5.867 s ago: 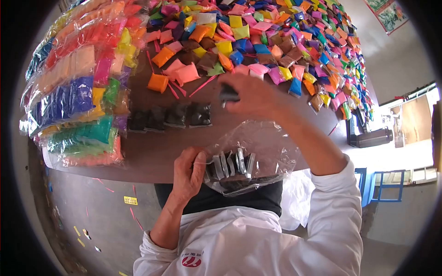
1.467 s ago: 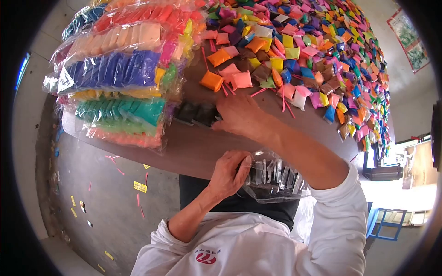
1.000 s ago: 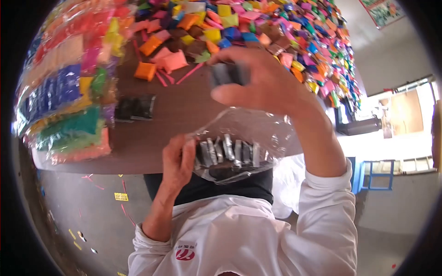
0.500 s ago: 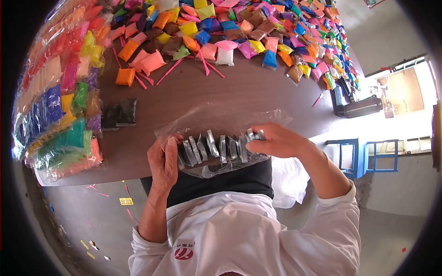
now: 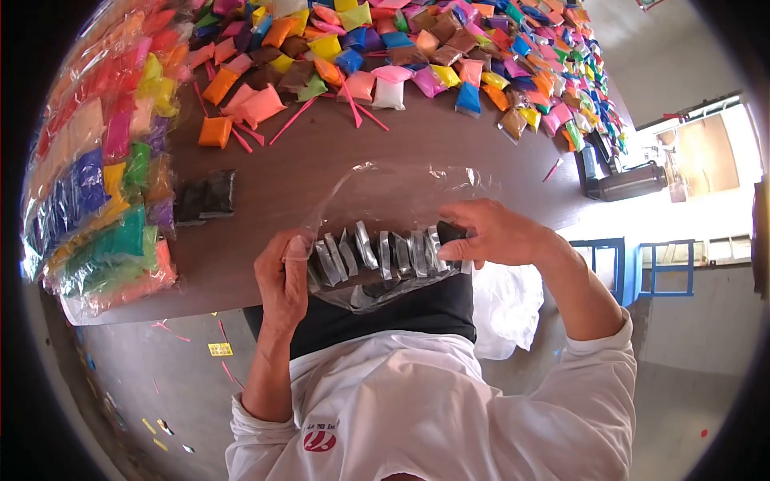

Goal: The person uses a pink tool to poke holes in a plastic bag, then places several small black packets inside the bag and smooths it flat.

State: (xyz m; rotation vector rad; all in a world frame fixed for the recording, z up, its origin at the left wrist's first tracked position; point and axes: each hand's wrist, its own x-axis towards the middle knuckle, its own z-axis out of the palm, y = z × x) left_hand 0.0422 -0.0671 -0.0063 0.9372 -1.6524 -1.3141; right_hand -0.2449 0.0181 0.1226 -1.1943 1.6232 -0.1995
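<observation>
Several black packets stand on edge in a row inside a clear plastic bag at the table's front edge. My left hand is closed on the bag's left side, its thumb against the film beside the row's end. At the opposite end, my right hand grips a black packet between thumb and fingers. Part of that packet is hidden by the hand. More black packets lie flat on the table to the left.
Colourful packets cover the back of the table, with pink plastic sticks before them. Bagged coloured packets are stacked at left. A dark thermos lies at right, near a blue stool. White plastic hangs beside my lap.
My right hand has shifted slightly right, and the black packet in its grip now shows its broad face. The bag's back edge has lifted into a wider opening. My left hand barely moved.
</observation>
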